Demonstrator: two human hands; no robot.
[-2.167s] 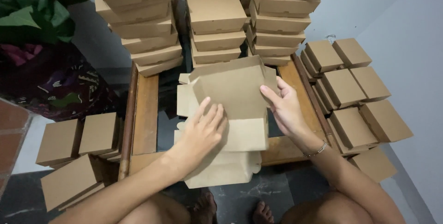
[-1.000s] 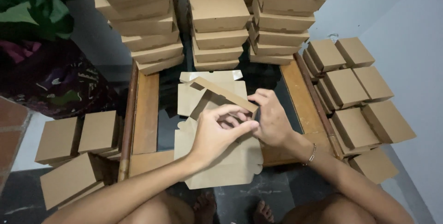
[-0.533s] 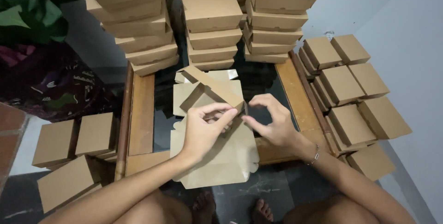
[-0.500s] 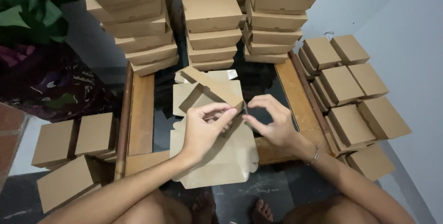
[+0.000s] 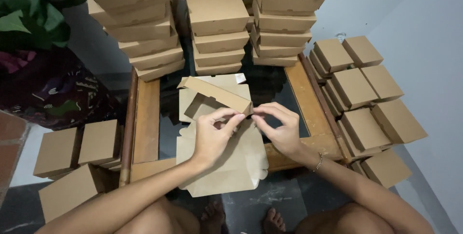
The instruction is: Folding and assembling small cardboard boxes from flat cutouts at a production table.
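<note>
Brown cardboard box blank (image 5: 226, 157), half folded, one wall raised, lying over flat blanks on low table

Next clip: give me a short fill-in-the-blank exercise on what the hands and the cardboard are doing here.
1. Both hands pinch one corner of a partly folded brown ____ box.
2. The left hand and right hand work above a low table with a ____ frame.
3. The bracelet sits on the ____ wrist.
4. Finished boxes stand in tall ____ behind the table.

Missing words: cardboard; wooden; right; stacks
</note>
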